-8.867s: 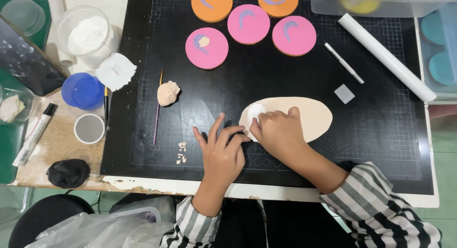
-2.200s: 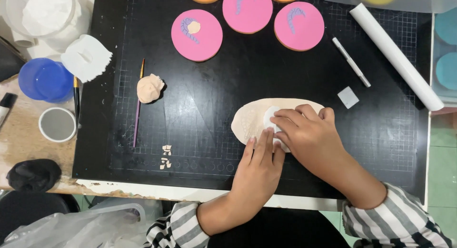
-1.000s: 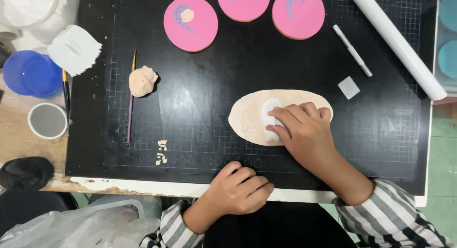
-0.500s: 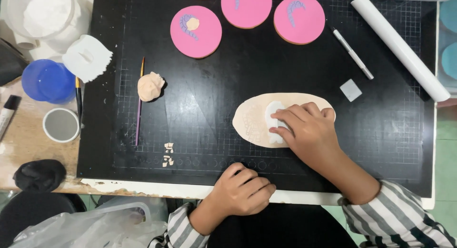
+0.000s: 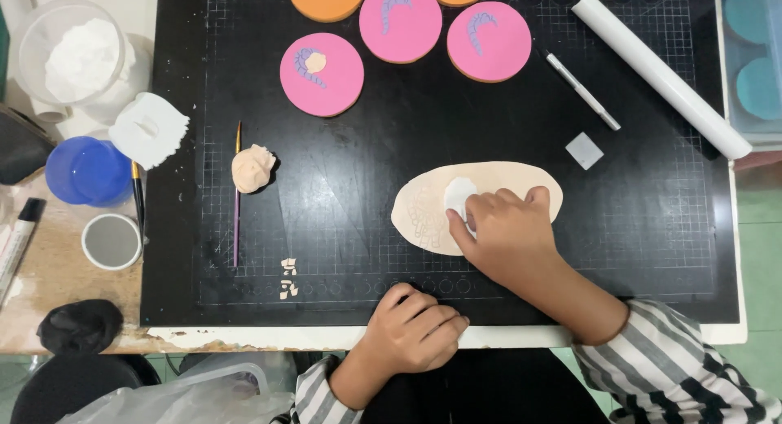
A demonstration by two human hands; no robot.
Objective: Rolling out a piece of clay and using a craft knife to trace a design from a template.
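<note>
A flat oval sheet of beige clay lies on the black cutting mat. My right hand rests on the sheet and presses a small white mould piece into it with the fingertips. Faint stamped marks show on the sheet's left end. My left hand is curled into a loose fist at the mat's near edge, holding nothing I can see.
Pink discs and orange discs with purple clay curls sit at the mat's far side. A beige clay lump and thin brush lie left. A white roller, metal tool, small white square, blue lid and powder jar surround.
My left hand has left the clay sheet and drawn back to the mat's near edge, curled shut. My right hand stays pressing the white piece on the sheet.
</note>
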